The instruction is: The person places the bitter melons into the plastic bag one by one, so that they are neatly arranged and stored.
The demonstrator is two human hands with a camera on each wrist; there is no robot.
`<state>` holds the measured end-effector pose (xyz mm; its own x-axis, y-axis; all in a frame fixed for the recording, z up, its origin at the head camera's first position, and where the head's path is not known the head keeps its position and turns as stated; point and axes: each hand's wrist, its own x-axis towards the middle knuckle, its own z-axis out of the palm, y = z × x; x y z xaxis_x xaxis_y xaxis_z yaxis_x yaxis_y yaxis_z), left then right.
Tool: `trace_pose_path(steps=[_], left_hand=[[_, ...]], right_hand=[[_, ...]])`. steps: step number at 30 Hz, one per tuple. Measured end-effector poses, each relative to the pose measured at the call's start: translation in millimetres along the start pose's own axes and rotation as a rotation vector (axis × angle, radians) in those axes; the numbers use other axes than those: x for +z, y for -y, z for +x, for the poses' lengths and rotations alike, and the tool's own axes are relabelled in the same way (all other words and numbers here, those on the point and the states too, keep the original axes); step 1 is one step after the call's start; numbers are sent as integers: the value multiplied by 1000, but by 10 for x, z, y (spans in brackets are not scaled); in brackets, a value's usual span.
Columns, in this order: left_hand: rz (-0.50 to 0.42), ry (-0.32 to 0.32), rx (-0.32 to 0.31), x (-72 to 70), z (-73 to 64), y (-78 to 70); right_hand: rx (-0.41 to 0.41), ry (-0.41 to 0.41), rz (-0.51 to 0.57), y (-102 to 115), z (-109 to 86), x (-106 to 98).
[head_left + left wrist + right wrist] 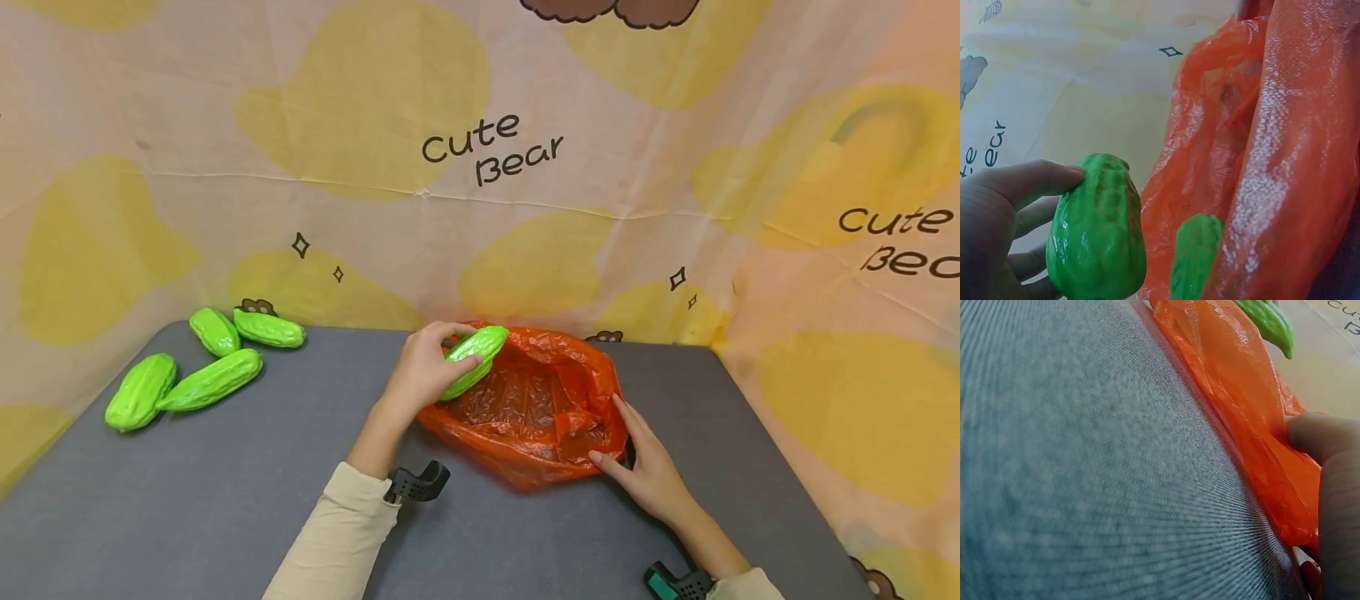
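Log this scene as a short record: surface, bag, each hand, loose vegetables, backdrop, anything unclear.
Surface: gray table
Bag: red plastic bag, mouth open, on the table
Left hand: holds a green ridged vegetable at the left side of the bag's mouth
Right hand: holds the bag's right edge
Loose vegetables: four, green, on the table left of the bag
Backdrop: printed cloth reading "cute Bear"
Unclear: where the second green shape in the left wrist view lies

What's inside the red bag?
The red bag looks crinkly inside, and the left wrist view shows a green vegetable there, partly covered by the bag. The left hand and held vegetable hide part of the inside.
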<state>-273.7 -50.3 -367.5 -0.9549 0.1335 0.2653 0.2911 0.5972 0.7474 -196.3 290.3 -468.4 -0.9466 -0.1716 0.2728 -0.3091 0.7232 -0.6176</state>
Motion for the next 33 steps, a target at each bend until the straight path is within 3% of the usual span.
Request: trace_pose_path(steps=[16,30,33], left_hand=[[33,44,-14,79,-10,0],[39,97,100,114,-9,31],[43,101,100,137,-13,30]], right_hand=[[1,1,-2,5,-3,2],[-2,-3,2,15,5,0],[-4,-7,7,14,-5,3]])
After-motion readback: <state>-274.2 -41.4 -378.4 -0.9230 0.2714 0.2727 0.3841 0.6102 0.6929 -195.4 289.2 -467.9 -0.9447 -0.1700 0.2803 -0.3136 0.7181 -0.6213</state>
